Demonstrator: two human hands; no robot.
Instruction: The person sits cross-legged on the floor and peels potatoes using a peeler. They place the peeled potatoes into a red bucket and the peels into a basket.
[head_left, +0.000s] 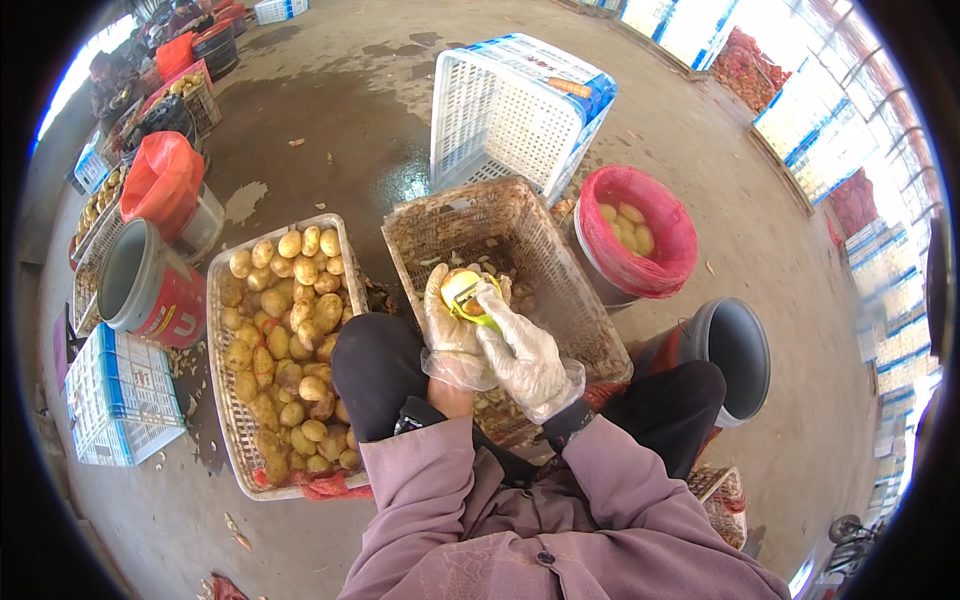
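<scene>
My left hand (450, 330), in a clear plastic glove, holds a partly peeled potato (459, 285). Gloved the same way, my right hand (521, 352) grips a yellow-green peeler (484, 319), its blade against the potato's side. Both hands are over a dirty plastic crate (592, 337) with peelings (487, 266) in its bottom. To the left of my knee stands a pale crate (225, 420) full of unpeeled potatoes (277, 341). Right of the dirty crate, peeled potatoes (630, 225) lie in a bucket lined with a pink mesh bag (667, 259).
A white-and-blue crate (495, 112) lies on its side ahead, a wooden-handled tool (570, 87) on top. A grey bucket (739, 360) stands by my right knee. At left are a red-labelled bucket (169, 300) and another crate (124, 397). A person (112, 82) sits far left.
</scene>
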